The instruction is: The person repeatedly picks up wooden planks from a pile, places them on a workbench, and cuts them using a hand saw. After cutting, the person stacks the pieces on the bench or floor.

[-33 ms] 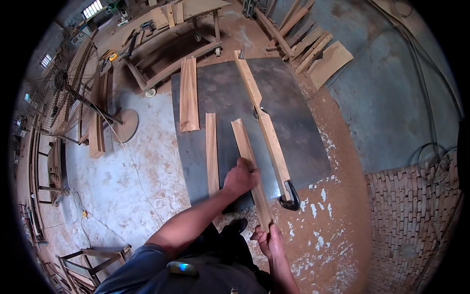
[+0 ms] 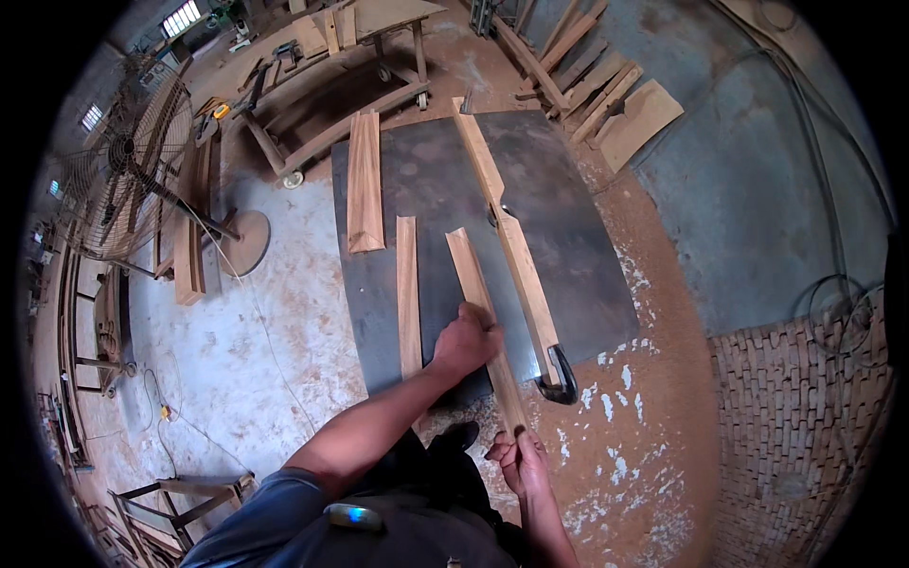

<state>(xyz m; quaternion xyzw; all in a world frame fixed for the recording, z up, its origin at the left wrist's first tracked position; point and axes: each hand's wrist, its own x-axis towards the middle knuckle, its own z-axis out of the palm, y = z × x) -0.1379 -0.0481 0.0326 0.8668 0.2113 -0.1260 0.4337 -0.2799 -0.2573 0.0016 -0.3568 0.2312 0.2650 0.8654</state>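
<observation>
A wooden strip lies aslant over the dark tabletop, its near end sticking out past the front edge. My left hand is closed around its middle from the left. At the near end, my right hand grips the same strip from below, fingers curled about it. To the right runs a longer wooden bar with a notch midway and a black looped handle at its near end. Left of my left hand lies another narrow wooden strip. A wider grooved wooden piece rests farther back at the left.
The dark table stands on a dusty floor. Beyond it is a wheeled wooden cart. A large wire fan stands at the left near stacked timber. Boards lean at the back right, and bricks are stacked at the right.
</observation>
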